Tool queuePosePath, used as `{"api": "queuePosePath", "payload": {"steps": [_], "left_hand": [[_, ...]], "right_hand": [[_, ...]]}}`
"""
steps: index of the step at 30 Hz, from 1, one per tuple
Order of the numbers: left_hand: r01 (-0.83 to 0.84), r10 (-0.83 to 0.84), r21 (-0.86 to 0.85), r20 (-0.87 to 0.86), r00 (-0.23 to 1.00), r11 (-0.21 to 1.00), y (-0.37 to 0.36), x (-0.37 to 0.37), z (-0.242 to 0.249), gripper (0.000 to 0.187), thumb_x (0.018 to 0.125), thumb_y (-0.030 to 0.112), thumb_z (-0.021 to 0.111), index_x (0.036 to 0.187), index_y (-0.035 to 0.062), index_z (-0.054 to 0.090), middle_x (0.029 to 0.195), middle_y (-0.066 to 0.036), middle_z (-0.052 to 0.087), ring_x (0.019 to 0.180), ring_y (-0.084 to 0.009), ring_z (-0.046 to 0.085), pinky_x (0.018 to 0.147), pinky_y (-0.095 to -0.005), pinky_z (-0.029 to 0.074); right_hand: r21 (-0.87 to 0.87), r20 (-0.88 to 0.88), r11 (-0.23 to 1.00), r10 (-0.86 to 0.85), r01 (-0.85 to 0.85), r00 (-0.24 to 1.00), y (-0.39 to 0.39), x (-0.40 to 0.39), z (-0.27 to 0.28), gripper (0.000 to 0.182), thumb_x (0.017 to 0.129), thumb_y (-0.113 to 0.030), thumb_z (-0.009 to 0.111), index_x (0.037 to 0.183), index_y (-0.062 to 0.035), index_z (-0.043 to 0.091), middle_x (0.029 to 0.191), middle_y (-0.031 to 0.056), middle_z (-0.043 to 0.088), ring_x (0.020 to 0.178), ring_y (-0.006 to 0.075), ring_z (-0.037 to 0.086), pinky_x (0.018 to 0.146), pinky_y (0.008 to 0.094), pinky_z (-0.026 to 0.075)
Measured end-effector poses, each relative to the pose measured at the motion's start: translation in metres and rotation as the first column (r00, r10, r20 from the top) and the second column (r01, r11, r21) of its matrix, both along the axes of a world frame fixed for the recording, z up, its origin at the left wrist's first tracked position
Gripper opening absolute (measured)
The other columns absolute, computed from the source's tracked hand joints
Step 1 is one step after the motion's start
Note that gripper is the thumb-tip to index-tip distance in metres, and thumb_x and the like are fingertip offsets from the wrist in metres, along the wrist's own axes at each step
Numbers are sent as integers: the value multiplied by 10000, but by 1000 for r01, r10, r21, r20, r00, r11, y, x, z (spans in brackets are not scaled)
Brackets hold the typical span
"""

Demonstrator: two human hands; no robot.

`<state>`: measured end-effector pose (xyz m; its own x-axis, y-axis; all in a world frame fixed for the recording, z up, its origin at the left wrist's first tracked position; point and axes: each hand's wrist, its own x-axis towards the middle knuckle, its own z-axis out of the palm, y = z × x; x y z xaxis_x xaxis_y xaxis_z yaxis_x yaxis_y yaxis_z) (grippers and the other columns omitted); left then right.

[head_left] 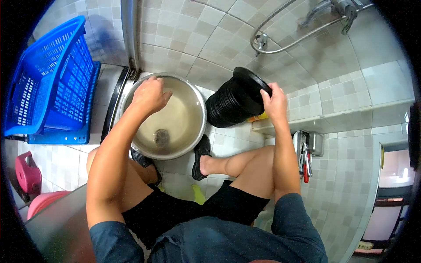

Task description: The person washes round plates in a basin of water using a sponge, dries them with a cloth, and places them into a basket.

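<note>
A large metal basin (200,127) holds cloudy water, with a round steel wool scourer (161,138) low in it. My left hand (150,95) is over the basin's far left part, fingers bent down toward the far rim and thumb apart, with nothing visible in it. Right of the basin a tall stack of black ribbed dishes (228,103) leans against the tiled wall. My right hand (275,103) grips the edge of the black plate (251,81) at the stack's top end, thumb on its near side.
Blue plastic baskets (66,87) stand at the left, near a pink stool (28,173). A shower hose (280,51) loops on the wall. Metal trays with tools (305,153) lie at the right. Something yellow (258,117) shows behind the stack.
</note>
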<state>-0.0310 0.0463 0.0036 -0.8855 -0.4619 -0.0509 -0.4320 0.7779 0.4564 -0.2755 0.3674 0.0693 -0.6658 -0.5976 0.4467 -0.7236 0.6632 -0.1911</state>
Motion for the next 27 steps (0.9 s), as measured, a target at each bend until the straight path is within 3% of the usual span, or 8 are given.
{"api": "queuePosePath", "payload": {"steps": [8,10,14,16,22,27], "left_hand": [[27,-27,-14,-42,999,1000,-3,-3,-4,434,913,330,698,1141,-38,664,1177,-261,634,1111,-417,630,975,-497,501],[5,-6,-40,-31,999,999,-1,-5,-2,450,881,328,709,1176,-11,689,1201,-234,657,1099,-404,643,976,-466,508],[23,-24,-47,-23,999,999,-1,-8,-10,456,883,330,709,1194,-3,683,1202,-234,657,1103,-404,642,981,-465,508],[43,-43,-24,-17,999,999,1,-8,-9,424,907,332,695,1121,-33,667,1154,-243,638,1117,-404,624,982,-478,498],[39,-39,-29,13,999,999,3,-6,-4,421,899,324,700,1135,-24,676,1163,-233,649,1098,-391,635,972,-472,503],[65,-65,-60,0,998,996,-6,-4,-12,421,885,321,713,1135,-16,691,1134,-233,666,1066,-396,649,959,-469,510]], "right_hand": [[215,-164,974,107,-70,981,26,-21,-38,226,804,-125,775,955,-34,634,892,184,672,862,405,612,757,506,488],[227,-170,971,116,-76,978,32,-24,-47,223,795,-111,774,950,-45,629,919,172,673,874,404,615,760,505,491],[367,0,929,49,-46,999,41,-27,-67,209,787,-111,779,937,-63,642,952,152,672,918,380,648,762,498,517],[428,84,899,66,-95,994,42,-32,-77,206,779,-117,787,927,-71,651,956,146,676,941,357,667,768,489,528],[519,125,844,80,-134,989,39,-33,-97,153,796,-175,775,877,-81,685,933,134,703,935,352,691,784,477,547],[524,171,844,28,-115,985,34,-38,-111,34,823,-71,677,814,-52,703,889,179,722,887,373,714,755,499,566]]}}
